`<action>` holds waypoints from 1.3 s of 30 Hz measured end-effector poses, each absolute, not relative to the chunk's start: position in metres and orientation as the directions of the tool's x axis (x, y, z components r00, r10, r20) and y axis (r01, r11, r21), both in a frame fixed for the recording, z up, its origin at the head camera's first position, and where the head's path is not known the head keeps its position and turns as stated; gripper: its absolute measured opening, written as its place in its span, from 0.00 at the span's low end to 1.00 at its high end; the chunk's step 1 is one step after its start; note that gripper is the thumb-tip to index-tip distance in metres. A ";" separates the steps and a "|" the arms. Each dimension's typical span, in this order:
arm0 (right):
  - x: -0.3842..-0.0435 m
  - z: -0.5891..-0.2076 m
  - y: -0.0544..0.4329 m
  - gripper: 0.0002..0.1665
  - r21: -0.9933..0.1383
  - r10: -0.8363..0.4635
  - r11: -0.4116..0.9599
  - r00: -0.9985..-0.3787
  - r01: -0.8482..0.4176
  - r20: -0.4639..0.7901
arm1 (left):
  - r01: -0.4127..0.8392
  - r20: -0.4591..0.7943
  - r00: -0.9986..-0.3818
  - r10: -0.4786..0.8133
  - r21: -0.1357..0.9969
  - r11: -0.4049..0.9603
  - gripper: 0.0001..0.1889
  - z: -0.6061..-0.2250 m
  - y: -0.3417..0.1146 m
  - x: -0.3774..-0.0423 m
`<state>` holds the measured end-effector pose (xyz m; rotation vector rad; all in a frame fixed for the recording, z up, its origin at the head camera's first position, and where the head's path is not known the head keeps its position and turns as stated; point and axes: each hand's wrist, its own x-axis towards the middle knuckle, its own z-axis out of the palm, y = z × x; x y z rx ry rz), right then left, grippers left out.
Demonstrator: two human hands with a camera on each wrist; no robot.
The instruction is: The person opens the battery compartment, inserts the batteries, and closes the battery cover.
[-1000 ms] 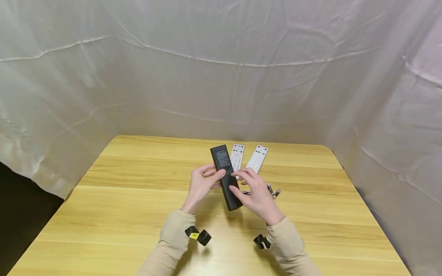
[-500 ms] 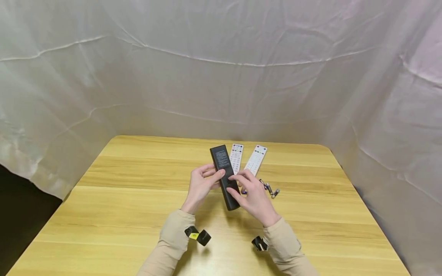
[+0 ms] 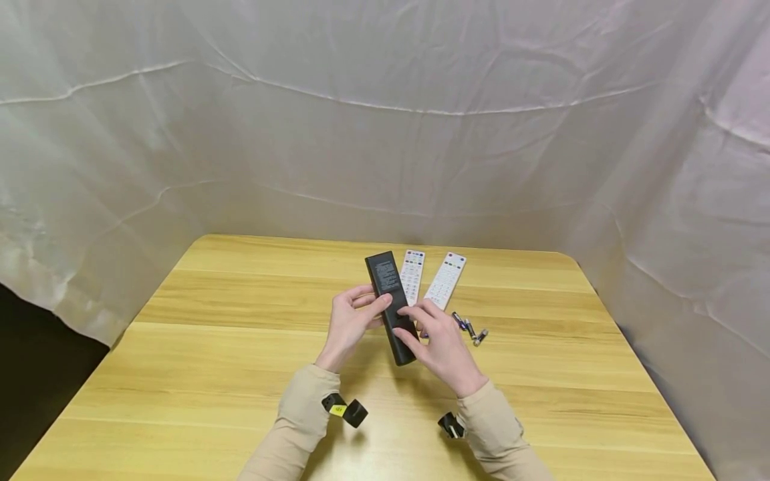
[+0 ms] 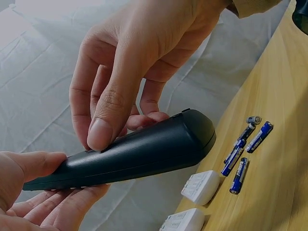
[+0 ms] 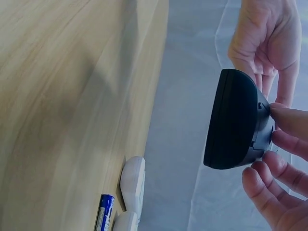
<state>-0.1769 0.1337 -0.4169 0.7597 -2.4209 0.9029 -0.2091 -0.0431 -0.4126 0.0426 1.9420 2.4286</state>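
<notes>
My left hand (image 3: 355, 321) grips a black remote control (image 3: 385, 274) around its middle, thumb on its back, which faces up with a printed label. The remote is held in the air over the table, tilted. My right hand (image 3: 442, 341) is at the lower half of its back; thumb and forefinger tips touch it there, a little apart. In the right wrist view the blunt end of the remote (image 5: 231, 125) faces the camera, with small cover notches along the back. Whether the battery cover has shifted I cannot tell.
Two white remote controls (image 3: 445, 280) lie face up behind the hands on the wooden table (image 3: 210, 387). Several small blue batteries (image 4: 239, 175) are scattered to the right of the hands. A pale cloth (image 3: 385, 147) hangs behind and at both sides.
My right hand has shifted slightly left and down along the back of the remote, uncovering more of the batteries. The left hand and remote have hardly moved.
</notes>
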 end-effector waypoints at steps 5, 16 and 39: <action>-0.177 -0.418 0.134 0.16 -0.434 -0.344 0.641 -0.742 -0.633 0.575 | -0.010 -0.002 -0.999 0.036 0.976 -0.217 0.19 -0.413 -0.043 -0.209; -0.177 -0.419 0.136 0.17 -0.424 -0.358 0.646 -0.742 -0.635 0.566 | -0.012 -0.003 -0.999 0.043 0.975 -0.222 0.19 -0.413 -0.043 -0.210; -0.181 -0.419 0.137 0.22 -0.548 -0.357 0.598 -0.807 -0.585 0.471 | -0.015 0.001 -0.997 0.074 0.976 -0.218 0.17 -0.416 -0.040 -0.210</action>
